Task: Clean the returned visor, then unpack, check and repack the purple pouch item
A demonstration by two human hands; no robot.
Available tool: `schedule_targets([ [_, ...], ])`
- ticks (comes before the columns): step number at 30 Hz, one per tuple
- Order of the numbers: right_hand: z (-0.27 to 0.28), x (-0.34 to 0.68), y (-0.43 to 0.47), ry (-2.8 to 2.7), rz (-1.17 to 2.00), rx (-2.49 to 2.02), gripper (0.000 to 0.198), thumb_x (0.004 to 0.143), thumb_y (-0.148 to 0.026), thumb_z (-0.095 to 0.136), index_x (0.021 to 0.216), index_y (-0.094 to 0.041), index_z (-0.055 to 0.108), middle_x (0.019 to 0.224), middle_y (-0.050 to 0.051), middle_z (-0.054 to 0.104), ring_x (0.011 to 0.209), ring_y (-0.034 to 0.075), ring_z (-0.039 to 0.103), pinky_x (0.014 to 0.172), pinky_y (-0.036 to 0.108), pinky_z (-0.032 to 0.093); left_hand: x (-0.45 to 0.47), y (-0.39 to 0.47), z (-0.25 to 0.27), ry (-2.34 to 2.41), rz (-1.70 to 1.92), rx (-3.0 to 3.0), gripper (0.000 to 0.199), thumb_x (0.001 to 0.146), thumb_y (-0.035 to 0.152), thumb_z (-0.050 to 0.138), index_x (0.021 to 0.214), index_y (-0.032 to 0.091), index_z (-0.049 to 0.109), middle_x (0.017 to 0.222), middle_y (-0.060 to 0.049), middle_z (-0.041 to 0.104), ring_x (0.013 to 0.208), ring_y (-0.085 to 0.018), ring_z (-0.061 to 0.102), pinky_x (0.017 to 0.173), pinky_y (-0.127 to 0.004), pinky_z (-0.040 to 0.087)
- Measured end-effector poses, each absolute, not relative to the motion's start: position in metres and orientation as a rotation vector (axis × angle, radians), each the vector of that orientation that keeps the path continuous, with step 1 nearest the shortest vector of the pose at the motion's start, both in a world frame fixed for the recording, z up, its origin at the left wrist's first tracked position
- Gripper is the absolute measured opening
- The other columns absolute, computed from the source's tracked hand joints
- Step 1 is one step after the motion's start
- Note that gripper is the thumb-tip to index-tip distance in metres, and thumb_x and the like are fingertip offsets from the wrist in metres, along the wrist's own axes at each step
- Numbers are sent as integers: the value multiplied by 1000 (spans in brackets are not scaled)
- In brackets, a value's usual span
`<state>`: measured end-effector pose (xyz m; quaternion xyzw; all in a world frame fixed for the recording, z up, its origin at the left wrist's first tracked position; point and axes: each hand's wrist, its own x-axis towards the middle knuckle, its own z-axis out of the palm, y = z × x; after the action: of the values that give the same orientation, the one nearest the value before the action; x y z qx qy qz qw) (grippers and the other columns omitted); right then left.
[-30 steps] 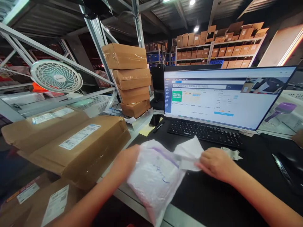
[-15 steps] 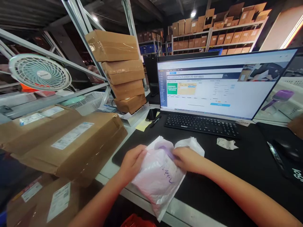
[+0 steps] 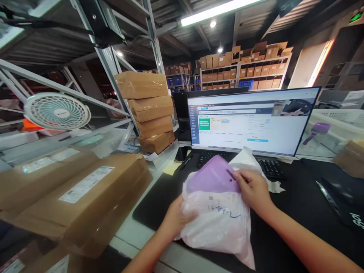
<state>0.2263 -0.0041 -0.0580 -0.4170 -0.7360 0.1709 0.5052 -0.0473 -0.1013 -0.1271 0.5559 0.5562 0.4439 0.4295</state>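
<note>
A white plastic mailing bag [image 3: 218,231] with blue handwriting on it is held over the front edge of the desk. From its top sticks out a flat, smooth purple item [image 3: 212,176] with small dark marks near its right corner; the rest is hidden inside. My left hand [image 3: 179,216] grips the bag's left side, thumb on the front. My right hand [image 3: 253,185] pinches the purple item's right corner, close to the bag's opened flap [image 3: 247,157].
Behind the bag stand a keyboard [image 3: 273,167] and a monitor [image 3: 233,125]. Stacked cartons [image 3: 150,110] and a fan [image 3: 58,112] are at the left, above large labelled boxes [image 3: 85,193]. On the right lie a pen [image 3: 328,195] and a mouse [image 3: 347,189]. A phone [image 3: 181,154] rests beyond the bag.
The purple item now sticks well out of the bag, and my right hand has moved onto its corner. The bag has shifted right, and the view has tilted up.
</note>
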Motion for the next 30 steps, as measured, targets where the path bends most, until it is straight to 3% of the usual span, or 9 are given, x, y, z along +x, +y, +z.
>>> schedule_targets([
  [6,-36,274,38,-1162,960,-917,47,75,-64,74,70,-18,62,59,-1,54,51,12,42,48,24,32,-42,-102,-134,1587,977,1495,55,71,42,74,117,16,59,114,-13,70,107,-32,65,95,-42,52],
  [10,-26,279,32,-1121,1066,-915,55,58,-67,84,63,-17,62,53,-3,49,47,9,37,45,22,29,-70,-102,-138,2083,908,1518,70,77,38,61,140,14,41,127,-16,63,114,-34,63,100,-50,48],
  [13,-25,266,15,-1231,994,-924,53,66,-67,80,63,-17,61,56,-1,53,51,10,43,48,22,34,-80,-104,-125,2213,1106,1705,76,81,49,60,145,15,37,145,-19,47,130,-37,52,111,-56,39],
  [15,-26,255,3,-1333,955,-924,51,73,-65,76,65,-18,60,59,1,57,54,13,49,51,24,40,-73,-104,-113,2010,1215,1797,75,82,51,63,144,18,37,150,-19,41,135,-35,48,115,-56,36],
  [20,-36,237,-25,-1455,924,-828,42,85,-56,70,67,-19,60,63,1,58,57,14,51,51,24,41,-21,-86,-100,1291,1248,1662,90,81,39,71,153,21,20,156,-22,36,136,-33,49,116,-55,36],
  [23,-42,228,-38,-1489,933,-785,41,86,-53,70,65,-19,59,60,0,56,55,13,49,50,23,40,4,-69,-99,1135,1432,1490,103,77,32,78,157,25,13,159,-21,32,138,-34,47,113,-51,40],
  [27,-47,218,-49,-1622,1044,-736,40,87,-53,68,67,-18,63,61,2,58,56,14,51,53,24,43,10,-58,-93,1172,1796,1249,101,65,16,88,151,26,37,157,-17,39,139,-32,47,111,-40,44],
  [30,-52,214,-48,-1729,1143,-721,42,88,-55,67,69,-17,64,63,3,59,58,15,53,55,25,45,1,-53,-96,1052,1891,806,63,66,11,88,125,20,66,133,-12,65,128,-28,59,105,-32,50],
])
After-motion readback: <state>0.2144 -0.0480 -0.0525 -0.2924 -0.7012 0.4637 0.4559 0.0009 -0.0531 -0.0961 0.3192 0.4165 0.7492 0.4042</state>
